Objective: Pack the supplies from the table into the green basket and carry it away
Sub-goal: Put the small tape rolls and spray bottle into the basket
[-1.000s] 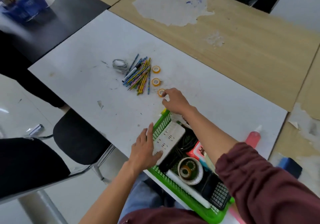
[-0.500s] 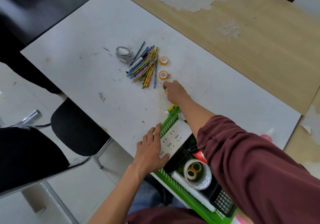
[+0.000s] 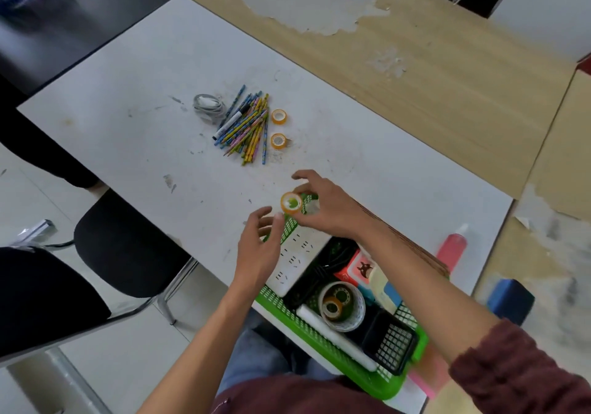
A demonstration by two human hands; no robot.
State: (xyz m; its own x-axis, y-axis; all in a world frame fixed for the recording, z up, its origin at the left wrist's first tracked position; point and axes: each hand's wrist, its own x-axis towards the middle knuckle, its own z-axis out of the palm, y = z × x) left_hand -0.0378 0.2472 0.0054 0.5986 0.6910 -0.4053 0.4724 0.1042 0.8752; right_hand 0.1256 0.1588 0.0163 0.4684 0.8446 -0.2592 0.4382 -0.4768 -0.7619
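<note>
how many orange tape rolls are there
4 tape rolls: two on the table by the pencils, one in the right hand, one in the green basket; more may hide.

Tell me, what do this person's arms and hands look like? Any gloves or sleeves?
No gloves, rings or watch show on the left hand or the right hand. The right arm wears a dark maroon sleeve pushed up toward the elbow. The left forearm is uncovered as far as the frame shows.
</note>
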